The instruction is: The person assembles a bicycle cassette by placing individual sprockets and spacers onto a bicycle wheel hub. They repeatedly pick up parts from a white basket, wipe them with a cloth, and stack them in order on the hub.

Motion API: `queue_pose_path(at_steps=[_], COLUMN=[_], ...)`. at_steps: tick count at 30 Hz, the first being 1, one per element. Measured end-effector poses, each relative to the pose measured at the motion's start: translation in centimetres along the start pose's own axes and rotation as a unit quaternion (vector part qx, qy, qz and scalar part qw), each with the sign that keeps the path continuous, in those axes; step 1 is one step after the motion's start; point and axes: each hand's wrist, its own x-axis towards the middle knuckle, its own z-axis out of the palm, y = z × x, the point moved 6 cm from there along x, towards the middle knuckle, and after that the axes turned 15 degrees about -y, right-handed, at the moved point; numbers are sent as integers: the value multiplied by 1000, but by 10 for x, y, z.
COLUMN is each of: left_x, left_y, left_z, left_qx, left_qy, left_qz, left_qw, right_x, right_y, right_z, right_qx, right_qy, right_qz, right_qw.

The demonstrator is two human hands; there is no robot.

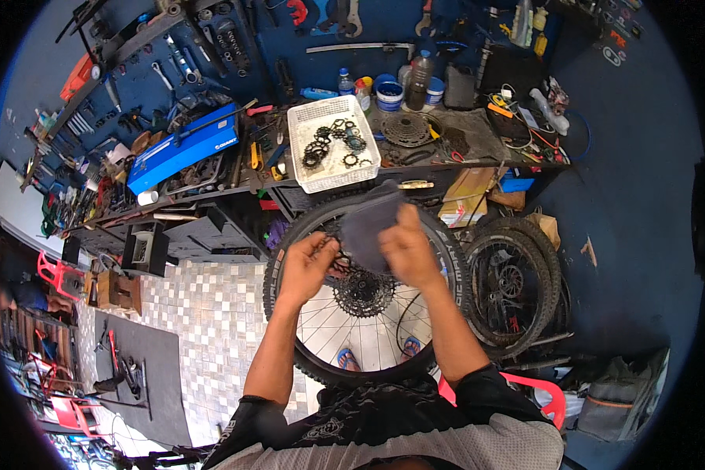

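Observation:
My left hand [309,266] pinches a dark toothed sprocket [341,262], partly hidden by the fingers and a cloth. In my closed right hand [412,249] is a dark grey cloth [368,227], which hangs between the two hands. Under both hands lies a bicycle wheel [288,235] with a black tyre, in front of my body. Its large black cassette [366,294] shows just below the cloth. On the bench beyond, a white plastic basket [330,182] holds several loose dark sprockets [318,149].
The cluttered workbench [470,129] carries a large cassette [406,129], a blue box [186,149], bottles [419,78] and tools. More wheels [513,282] lean at the right. A red chair [552,399] stands behind me. Tiled floor [211,313] lies to the left.

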Motion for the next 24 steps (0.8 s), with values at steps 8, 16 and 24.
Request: queue_pose_path(at_steps=[8, 16, 24], left_x=[6, -28, -22], left_y=[-26, -40, -37], left_z=[30, 10, -4], left_qx=[174, -69, -129], left_qy=[-15, 25, 28], left_qz=[0, -32, -46], left_qw=[985, 997, 990], right_x=[-8, -60, -95], right_y=[64, 187, 140], right_z=[81, 56, 40], right_qx=[60, 168, 133], right_qy=[2, 117, -72], right_qz=[225, 457, 454], right_qw=[972, 866, 878])
